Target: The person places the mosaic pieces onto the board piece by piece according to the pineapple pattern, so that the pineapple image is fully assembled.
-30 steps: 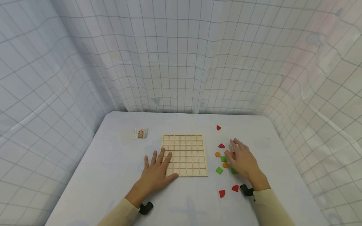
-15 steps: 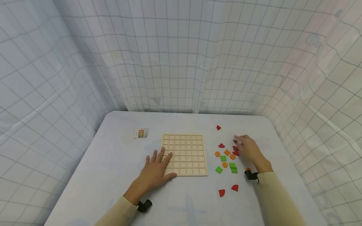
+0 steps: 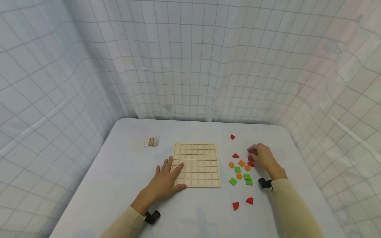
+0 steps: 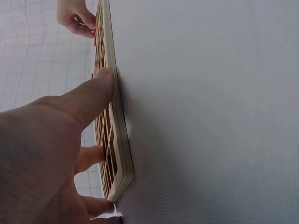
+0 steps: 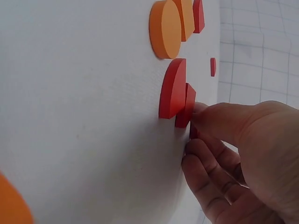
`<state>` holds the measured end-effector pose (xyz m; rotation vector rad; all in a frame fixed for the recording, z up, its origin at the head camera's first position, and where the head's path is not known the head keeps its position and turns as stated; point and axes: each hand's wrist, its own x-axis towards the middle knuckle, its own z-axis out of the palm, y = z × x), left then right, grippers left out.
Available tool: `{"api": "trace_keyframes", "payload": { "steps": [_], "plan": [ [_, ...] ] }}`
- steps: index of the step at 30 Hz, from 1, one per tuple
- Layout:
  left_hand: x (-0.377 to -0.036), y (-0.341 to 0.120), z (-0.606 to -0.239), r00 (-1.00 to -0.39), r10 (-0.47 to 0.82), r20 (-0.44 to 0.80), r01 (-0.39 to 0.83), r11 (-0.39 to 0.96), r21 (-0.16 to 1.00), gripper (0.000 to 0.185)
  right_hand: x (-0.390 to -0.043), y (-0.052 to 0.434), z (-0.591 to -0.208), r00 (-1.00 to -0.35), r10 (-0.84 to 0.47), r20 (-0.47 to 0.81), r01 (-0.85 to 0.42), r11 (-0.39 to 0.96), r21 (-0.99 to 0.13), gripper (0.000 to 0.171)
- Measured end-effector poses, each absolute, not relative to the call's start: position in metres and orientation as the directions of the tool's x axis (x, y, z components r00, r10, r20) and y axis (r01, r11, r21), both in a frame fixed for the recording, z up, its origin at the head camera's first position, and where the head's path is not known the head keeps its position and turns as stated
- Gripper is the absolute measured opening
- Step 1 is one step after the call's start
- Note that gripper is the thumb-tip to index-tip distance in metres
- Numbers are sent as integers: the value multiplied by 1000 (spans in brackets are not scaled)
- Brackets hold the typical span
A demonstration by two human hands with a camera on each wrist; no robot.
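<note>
since a second ago my right hand (image 3: 263,157) has slid away from the middle of the scattered pieces toward the far right of the cluster, and its fingers have curled in; my left hand (image 3: 165,181) has barely shifted and lies where it was. now my right fingertips (image 5: 201,122) pinch a small red piece (image 5: 185,111) at the edge of the pile, thumb on one side and fingers on the other, because it lies flat on the tabletop (image 3: 125,178) and has to be caught by its thin rim. it sits touching a larger red half-round (image 5: 172,89), so the grip comes in from the free side. in the head view that red piece (image 3: 250,153) only just shows past my knuckles. my left hand is flat and relaxed, fingers spread over the near left corner of the wooden grid board (image 3: 197,164), thumb along its front edge, gripping nothing; it presses down so the board stays square on the tabletop. the wrist view shows my thumb (image 4: 91,95) against the board's rim (image 4: 117,135). every cell of the board that i can see is bare. the rest of the pieces lie loose just to the right of the board, near enough for my right hand: orange rounds (image 3: 231,164), green squares (image 3: 237,169), two red quarter shapes (image 3: 249,200) nearer to me and one lone red bit (image 3: 232,137) farther off. a small pattern card (image 3: 151,141) lies face up beyond the board's left corner, where i can glance at it.
</note>
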<state>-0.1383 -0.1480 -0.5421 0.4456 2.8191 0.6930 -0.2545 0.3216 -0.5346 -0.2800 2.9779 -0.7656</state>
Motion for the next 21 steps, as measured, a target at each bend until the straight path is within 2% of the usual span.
{"api": "trace_keyframes", "payload": {
  "steps": [14,21],
  "plan": [
    [-141,-152,-542,-923,366,-124,259,824,505,92,-256,315,-537,-990,-141,2,-123,855,-504,29],
    [-143,-153,-544,-923,361,-135,250,827,504,90,-255,296,-534,-988,-128,84,-153,826,-542,27]
  ]
}}
